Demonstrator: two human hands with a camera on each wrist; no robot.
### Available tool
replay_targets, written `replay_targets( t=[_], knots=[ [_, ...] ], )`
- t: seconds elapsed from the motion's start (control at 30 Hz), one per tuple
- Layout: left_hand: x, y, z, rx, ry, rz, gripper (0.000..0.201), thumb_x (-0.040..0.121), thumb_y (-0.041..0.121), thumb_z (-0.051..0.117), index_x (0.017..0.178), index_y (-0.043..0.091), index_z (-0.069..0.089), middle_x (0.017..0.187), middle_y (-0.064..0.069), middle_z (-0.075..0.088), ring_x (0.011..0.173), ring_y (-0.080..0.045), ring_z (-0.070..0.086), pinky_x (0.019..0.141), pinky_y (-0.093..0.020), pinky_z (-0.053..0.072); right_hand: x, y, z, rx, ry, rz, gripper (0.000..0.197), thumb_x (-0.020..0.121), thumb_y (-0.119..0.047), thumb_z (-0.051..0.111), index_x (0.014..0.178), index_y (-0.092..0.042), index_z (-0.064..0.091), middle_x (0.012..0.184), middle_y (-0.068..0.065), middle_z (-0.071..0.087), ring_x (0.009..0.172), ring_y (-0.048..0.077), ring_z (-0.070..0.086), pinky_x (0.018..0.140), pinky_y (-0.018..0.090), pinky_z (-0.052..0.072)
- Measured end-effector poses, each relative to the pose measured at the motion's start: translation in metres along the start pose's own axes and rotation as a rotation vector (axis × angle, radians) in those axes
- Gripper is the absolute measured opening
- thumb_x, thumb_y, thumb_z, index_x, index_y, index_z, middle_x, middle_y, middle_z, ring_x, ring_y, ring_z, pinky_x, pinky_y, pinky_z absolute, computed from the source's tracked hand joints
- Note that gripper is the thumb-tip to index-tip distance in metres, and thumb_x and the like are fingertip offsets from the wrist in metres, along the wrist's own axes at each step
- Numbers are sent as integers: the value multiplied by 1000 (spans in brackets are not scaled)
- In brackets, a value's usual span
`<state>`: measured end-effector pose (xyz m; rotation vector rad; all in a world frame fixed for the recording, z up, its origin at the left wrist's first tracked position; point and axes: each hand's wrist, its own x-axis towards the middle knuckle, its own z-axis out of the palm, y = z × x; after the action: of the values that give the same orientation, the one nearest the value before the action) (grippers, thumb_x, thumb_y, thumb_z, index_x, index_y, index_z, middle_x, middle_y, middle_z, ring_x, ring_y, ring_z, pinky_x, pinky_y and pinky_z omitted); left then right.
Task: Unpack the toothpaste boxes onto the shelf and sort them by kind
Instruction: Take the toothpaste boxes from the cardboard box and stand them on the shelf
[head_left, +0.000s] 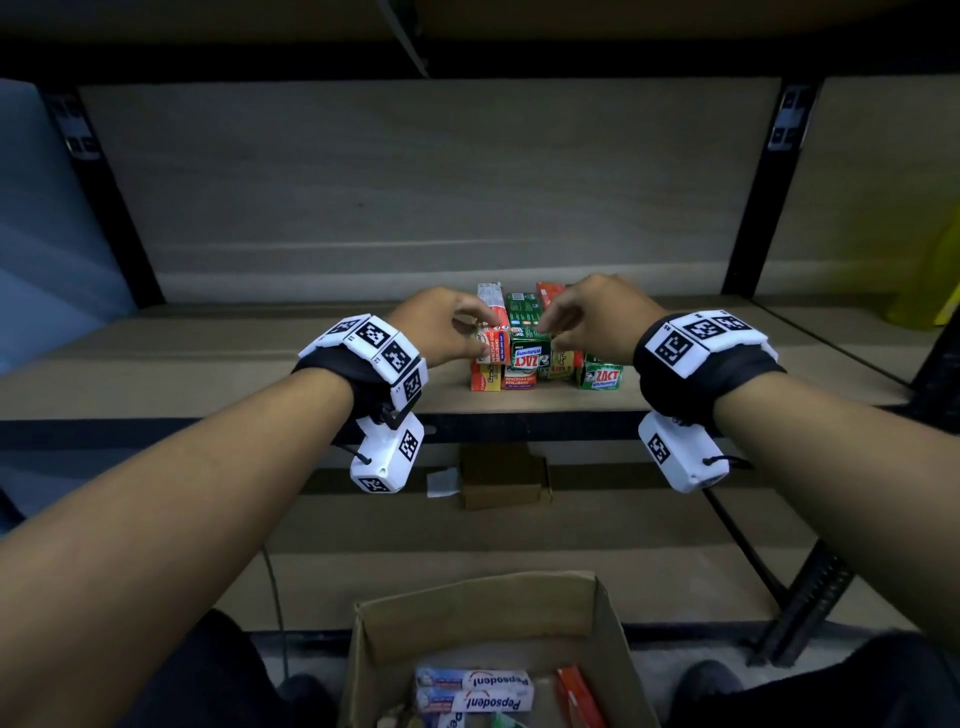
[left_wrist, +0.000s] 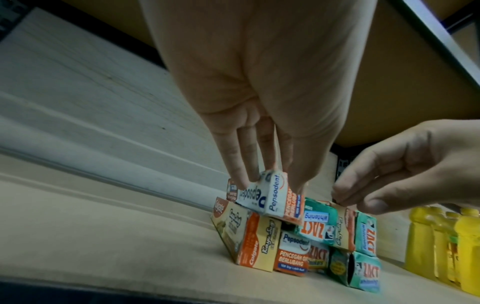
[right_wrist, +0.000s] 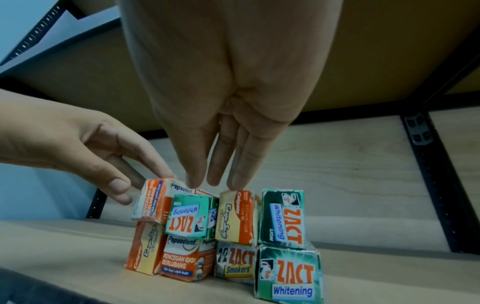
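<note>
On the pale wooden shelf board (head_left: 260, 364), eight small toothpaste cartons (right_wrist: 223, 242) sit two layers high, their ends facing the front edge. The left hand (head_left: 441, 325) grips the white-and-orange Pepsodent carton (left_wrist: 270, 197) at the top left of the stack, thumb on one side and fingers on the other, the carton resting tilted on the orange-and-cream Colgate carton (left_wrist: 249, 242) beneath. The right hand (head_left: 597, 317) reaches down with straight, relaxed fingers, fingertips (right_wrist: 235, 183) touching the top of the upper Colgate carton (right_wrist: 237, 216) beside the inverted green Zact Whitening carton (right_wrist: 188, 216). Below, an open brown cardboard box (head_left: 608, 639) holds more Pepsodent cartons (head_left: 475, 688). Yellow bottles (left_wrist: 446, 244) stand further along the shelf.
</note>
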<state>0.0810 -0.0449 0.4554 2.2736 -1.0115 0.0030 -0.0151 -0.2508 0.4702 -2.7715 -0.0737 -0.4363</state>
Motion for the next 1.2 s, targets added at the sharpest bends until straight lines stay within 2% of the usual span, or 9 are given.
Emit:
replay_targets(
  t=[0.13, 0.23, 0.33, 0.43, 0.6, 0.77, 1.03, 1.13, 1.2],
  knots=[
    [-18, 13, -2, 36, 31, 35, 27, 82, 17, 78, 108, 22, 72, 110, 7, 70, 93, -13, 69, 89, -34, 57, -17, -2, -9, 35, 17, 14, 16, 80, -14, 81, 95, -20, 77, 90, -8, 73, 81, 1, 65, 66, 5, 40],
    [-32, 22, 0, 48, 20, 53, 23, 84, 21, 76, 107, 23, 72, 106, 9, 70, 87, -14, 69, 77, -25, 56, -31, -1, -9, 15, -6, 36, 15, 79, -14, 81, 92, -19, 78, 83, -9, 72, 80, 3, 66, 71, 11, 46],
    [-43, 25, 11, 20, -48, 45, 21, 85, 18, 75, 106, 21, 73, 97, 8, 72, 73, -3, 65, 67, -22, 56, -48, 4, 0, -11, -48, 61, 13, 78, -18, 82, 90, -23, 78, 79, -14, 72, 82, 1, 67, 66, 3, 38],
    [-51, 17, 30, 3, -119, -6, 21, 84, 20, 76, 104, 22, 72, 98, 6, 73, 71, -4, 64, 68, -19, 56, -64, 12, 16, 31, -81, 102, 14, 75, -20, 85, 85, -26, 77, 74, -18, 68, 75, -4, 64, 62, 5, 36],
    [-64, -4, 68, -46, -199, -46, 29, 82, 21, 78, 110, 20, 71, 103, 7, 72, 71, 16, 61, 77, -10, 46, -83, 31, 50, 82, -158, 160, 15, 73, -22, 86, 86, -26, 78, 78, -12, 74, 80, 0, 69, 68, 7, 44],
    [-72, -28, 109, -59, -286, -82, 30, 84, 21, 76, 113, 16, 70, 106, 5, 71, 65, 20, 57, 60, 2, 39, -96, 44, 84, 119, -270, 202, 14, 75, -24, 85, 86, -27, 77, 81, -12, 75, 81, -1, 67, 77, 15, 50],
    [-76, -67, 173, -108, -373, -164, 28, 83, 24, 77, 110, 18, 71, 103, 5, 71, 68, 14, 58, 61, -1, 38, -106, 68, 140, 171, -376, 254, 13, 76, -22, 84, 88, -24, 78, 79, -10, 73, 72, -3, 62, 76, 17, 47],
    [-81, -81, 196, -143, -410, -215, 27, 84, 21, 76, 110, 16, 71, 103, 3, 71, 68, 10, 59, 57, -2, 40, -113, 76, 168, 178, -441, 291, 14, 76, -23, 84, 88, -25, 78, 77, -15, 71, 79, 1, 65, 79, 20, 50],
    [-85, -93, 212, -161, -450, -248, 26, 85, 18, 74, 110, 14, 70, 103, 2, 72, 78, 5, 63, 65, -6, 43, -118, 82, 189, 188, -463, 316, 13, 75, -22, 83, 87, -26, 78, 79, -14, 73, 85, 5, 67, 82, 24, 53]
  ],
)
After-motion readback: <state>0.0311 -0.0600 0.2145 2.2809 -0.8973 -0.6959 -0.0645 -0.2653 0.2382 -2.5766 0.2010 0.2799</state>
